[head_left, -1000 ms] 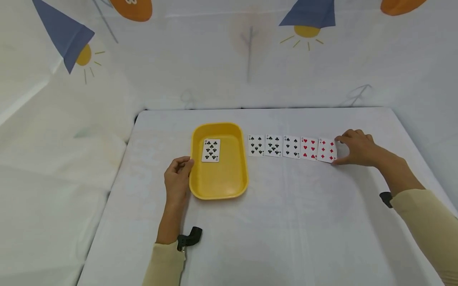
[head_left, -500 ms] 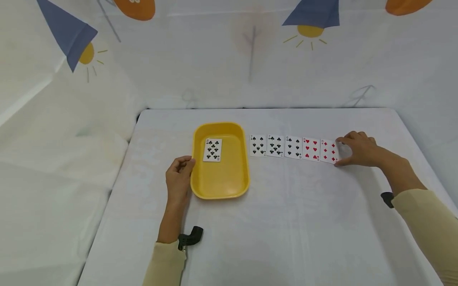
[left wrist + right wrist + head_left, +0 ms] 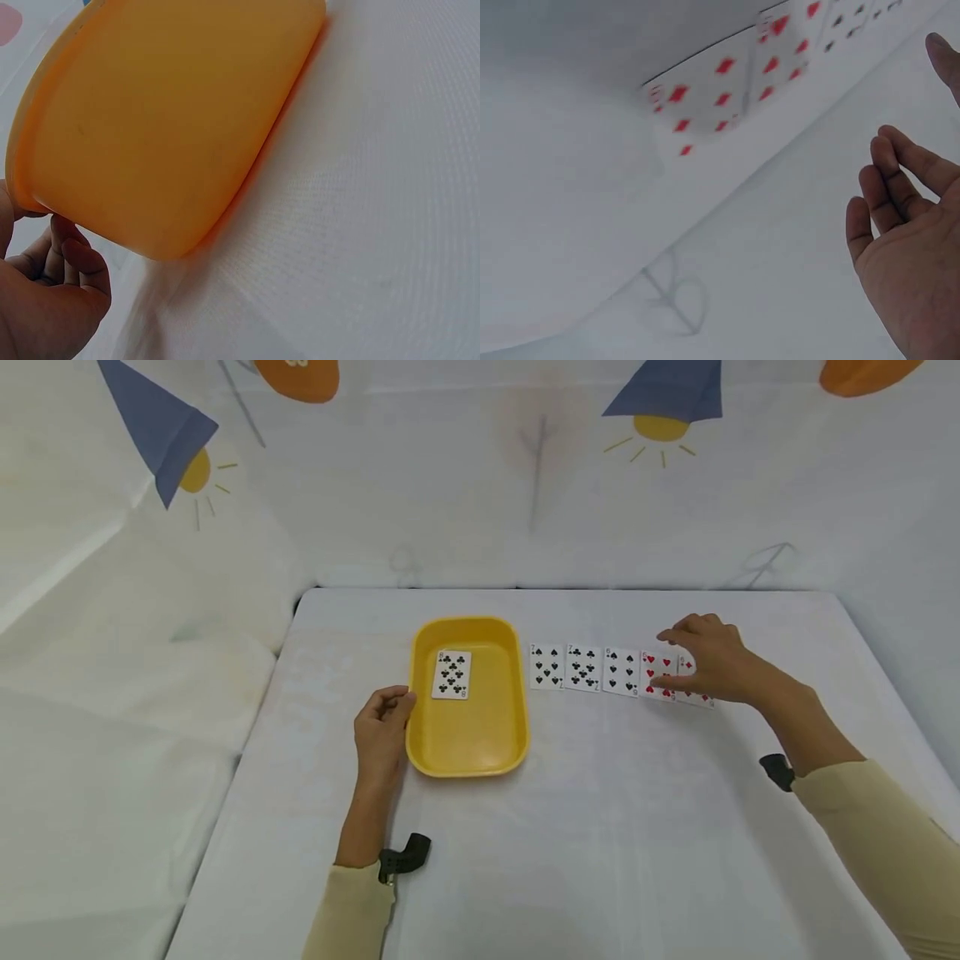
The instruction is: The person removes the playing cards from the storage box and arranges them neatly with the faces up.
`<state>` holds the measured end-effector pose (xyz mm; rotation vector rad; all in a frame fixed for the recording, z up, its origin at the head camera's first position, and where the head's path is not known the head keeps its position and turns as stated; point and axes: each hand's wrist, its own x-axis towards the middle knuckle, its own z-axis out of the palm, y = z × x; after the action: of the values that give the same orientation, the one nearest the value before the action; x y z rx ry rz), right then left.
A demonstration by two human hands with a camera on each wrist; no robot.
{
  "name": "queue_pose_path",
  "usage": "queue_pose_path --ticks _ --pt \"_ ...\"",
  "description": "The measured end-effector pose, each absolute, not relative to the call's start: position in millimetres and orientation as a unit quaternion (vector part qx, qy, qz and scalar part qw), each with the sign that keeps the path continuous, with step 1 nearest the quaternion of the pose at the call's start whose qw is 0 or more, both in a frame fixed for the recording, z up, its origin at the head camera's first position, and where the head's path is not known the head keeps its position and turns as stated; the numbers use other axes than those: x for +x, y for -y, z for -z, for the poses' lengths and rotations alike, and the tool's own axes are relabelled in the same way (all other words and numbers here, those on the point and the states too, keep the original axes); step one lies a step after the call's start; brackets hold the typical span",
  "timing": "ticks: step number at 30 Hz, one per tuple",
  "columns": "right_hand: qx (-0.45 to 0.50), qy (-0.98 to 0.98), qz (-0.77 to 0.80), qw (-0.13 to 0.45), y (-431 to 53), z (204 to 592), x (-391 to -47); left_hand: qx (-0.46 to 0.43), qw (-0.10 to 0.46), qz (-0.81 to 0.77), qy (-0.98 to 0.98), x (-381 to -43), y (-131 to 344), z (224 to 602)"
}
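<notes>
A yellow tray [image 3: 510, 693] sits left of centre on the white table, with an eight of clubs [image 3: 452, 675] face up inside. My left hand [image 3: 384, 727] grips the tray's left rim; in the left wrist view its curled fingers [image 3: 71, 259] lie under the tray's wall [image 3: 165, 127]. Right of the tray lies a row of face-up cards: seven of spades [image 3: 547, 667], seven of clubs [image 3: 583, 668], six of spades [image 3: 621, 671], a hearts card [image 3: 654, 672] and a diamonds card [image 3: 694, 105]. My right hand [image 3: 675, 653] hovers over the last two, fingers relaxed, holding nothing.
The white table [image 3: 600, 827] is ringed by a pale printed cloth backdrop [image 3: 525, 485]. Black wrist camera mounts [image 3: 405, 856] sit at both sleeves. Bare table surface stretches in front of the tray and the card row.
My right hand left the right edge of the diamonds card and moved left, now partly covering that card and the hearts card. The left hand and tray have stayed put.
</notes>
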<state>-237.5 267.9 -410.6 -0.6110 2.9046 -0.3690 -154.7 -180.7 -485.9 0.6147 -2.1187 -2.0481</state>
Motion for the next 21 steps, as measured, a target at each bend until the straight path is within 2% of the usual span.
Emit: queue_pose_path --ticks 11,21 --pt "-0.319 -0.937 0.138 0.033 -171 407 -238 0.204 0.066 0.680 0.701 -157 175 489" --pt "-0.351 -0.923 0.144 0.067 -104 409 -244 0.200 0.074 0.681 0.700 -158 167 488"
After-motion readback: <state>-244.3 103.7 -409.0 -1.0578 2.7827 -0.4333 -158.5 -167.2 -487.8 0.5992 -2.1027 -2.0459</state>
